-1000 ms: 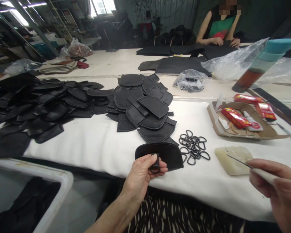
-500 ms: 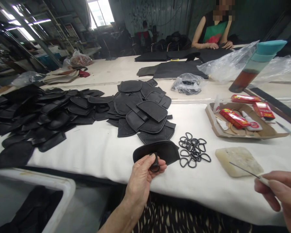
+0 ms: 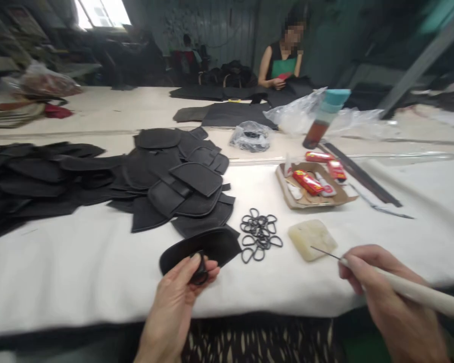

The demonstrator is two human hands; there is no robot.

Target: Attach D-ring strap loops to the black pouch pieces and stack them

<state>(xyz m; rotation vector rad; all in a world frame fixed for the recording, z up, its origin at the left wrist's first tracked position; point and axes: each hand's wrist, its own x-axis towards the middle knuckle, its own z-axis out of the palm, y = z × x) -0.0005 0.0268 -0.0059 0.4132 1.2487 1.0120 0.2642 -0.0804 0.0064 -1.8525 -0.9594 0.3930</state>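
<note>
So the left hand [image 3: 176, 297] has a black flap [image 3: 221, 247] with a curved edge near the front of the white-covered table [image 3: 109, 272], thumb on top and fingers underneath, pinching a short black strap [image 3: 199, 262] with a dark ring [image 3: 202, 279] hanging at the end of it. The right hand [image 3: 386, 292] has its thumb and fingers closed around a pointed tool [image 3: 412, 287], basically a long pale handle with a thin dark spike, and the tip sits right over a yellowish block [image 3: 306, 234]; can't tell if it's actually touching. Between the flap and the block there's a loose heap of black D-rings [image 3: 263, 232], and just behind the flap is a messy overlapping pile of similar black pieces [image 3: 185, 194], with more off to the left. Behind the block sits an open cardboard tray [image 3: 306, 205] with a red box [image 3: 307, 182] and a white tube [image 3: 325, 185] in it, then a bottle [image 3: 323, 121] with a teal lid and brownish liquid further back, near a bunched clear bag [image 3: 250, 137]. Across the far table another person [image 3: 282, 68] has their hands by some black sheets [image 3: 234, 114]
</note>
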